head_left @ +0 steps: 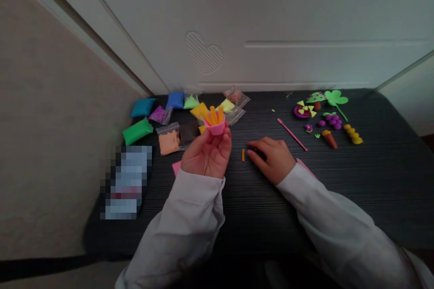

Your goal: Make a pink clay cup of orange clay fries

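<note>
My left hand (207, 152) is raised palm up, its fingertips closed around a small pink clay cup (215, 127) with several orange clay sticks standing in it. My right hand (272, 157) lies on the dark table (257, 207) with the fingers curled down, their tips next to a small orange clay stick (243, 155). Whether those fingers pinch anything is hidden. A thin pink modelling tool (292, 134) lies just beyond my right hand.
Several coloured clay packets (169, 119) lie at the back left, green, blue, purple, yellow, orange and brown. Finished clay figures (327, 117) sit at the back right. A blurred flat object (127, 180) lies at the left edge. A white cabinet stands behind.
</note>
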Motion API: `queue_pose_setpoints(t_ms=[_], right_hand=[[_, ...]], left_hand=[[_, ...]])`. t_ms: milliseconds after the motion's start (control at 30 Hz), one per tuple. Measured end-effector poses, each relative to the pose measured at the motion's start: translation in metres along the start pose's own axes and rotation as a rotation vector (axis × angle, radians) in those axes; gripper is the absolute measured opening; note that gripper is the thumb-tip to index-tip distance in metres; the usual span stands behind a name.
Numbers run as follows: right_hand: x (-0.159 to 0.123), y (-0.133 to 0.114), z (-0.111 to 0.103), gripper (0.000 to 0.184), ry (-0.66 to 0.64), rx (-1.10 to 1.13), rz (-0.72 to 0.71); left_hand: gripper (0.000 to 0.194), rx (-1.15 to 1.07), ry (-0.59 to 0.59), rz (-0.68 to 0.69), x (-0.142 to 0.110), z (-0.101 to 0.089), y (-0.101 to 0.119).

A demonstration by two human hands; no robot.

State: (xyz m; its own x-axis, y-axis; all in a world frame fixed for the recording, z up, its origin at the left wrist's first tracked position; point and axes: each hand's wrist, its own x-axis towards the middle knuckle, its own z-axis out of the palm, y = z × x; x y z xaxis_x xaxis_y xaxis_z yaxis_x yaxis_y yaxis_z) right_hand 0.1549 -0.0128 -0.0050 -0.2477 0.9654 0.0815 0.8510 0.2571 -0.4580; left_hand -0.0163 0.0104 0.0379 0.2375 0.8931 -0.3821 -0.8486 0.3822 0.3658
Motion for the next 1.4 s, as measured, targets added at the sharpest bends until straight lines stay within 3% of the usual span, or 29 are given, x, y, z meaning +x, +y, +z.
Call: queue_pose_setpoints(t_ms=[167, 467, 633, 800, 900, 1400], right_hand=[[0.007, -0.006, 0.011, 0.026, 0.005, -0.042, -0.028], [0.007, -0.001, 0.003, 0.011, 0.042, 0.307, -0.015], [0.003, 0.004, -0.019, 0.016, 0.184, 0.638, 0.122], [-0.010, 0.008, -0.040, 0.015, 0.394, 0.878, 0.171], [-0.018, 0.003, -0.046, 0.016, 0.443, 0.874, 0.143], [-0.024, -0.012, -0.044, 0.017, 0.396, 0.713, 0.029]], left_hand=[[0.030, 0.003, 0.025, -0.089, 0.008, -0.010, -0.010], [0.027, -0.004, 0.027, -0.116, 0.011, -0.013, -0.014], [0.023, 0.044, 0.023, -0.160, 0.008, -0.012, -0.021], [0.023, 0.112, -0.063, -0.260, 0.002, -0.011, -0.034], [0.021, 0.152, -0.095, -0.290, -0.001, -0.011, -0.039], [0.027, 0.204, -0.218, -0.320, 0.000, -0.015, -0.044]])
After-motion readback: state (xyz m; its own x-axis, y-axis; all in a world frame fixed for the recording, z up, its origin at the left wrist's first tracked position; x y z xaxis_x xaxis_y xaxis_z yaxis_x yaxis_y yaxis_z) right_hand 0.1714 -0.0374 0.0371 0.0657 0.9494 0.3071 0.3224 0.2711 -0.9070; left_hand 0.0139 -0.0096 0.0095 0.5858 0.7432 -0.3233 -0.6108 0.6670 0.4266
